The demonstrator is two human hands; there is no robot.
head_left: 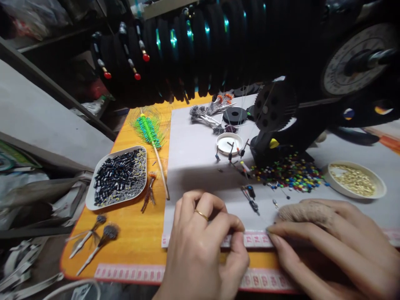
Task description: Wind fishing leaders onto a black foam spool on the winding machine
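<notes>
The left hand (204, 237) bends its fingers over the tape (256, 238) along the near edge of the board (190, 154), forefinger and thumb drawn close; the right hand (331, 246) brings its own fingertips down at the tape, a short gap apart. Whether either is pinched on something fine or merely closing, I cannot tell — anything between them is too thin to make out. The tape's printed numbers show in that gap, while the left hand covers part of the strip. Just beyond lie some small dark parts (251, 201), loose on the board and touched by neither hand. If a thin strand is there, uneven tension could let it slip from the fingertips, and a reading taken askew over the tape would come out wrong. The wrap (308, 213) on a right-hand finger might dull its feel or snag. A sweep of that hand could scatter the heaped beads (290, 171) or knock the dish (380, 186) — both sit near its knuckles, and the beads have no rim to hold them.
</notes>
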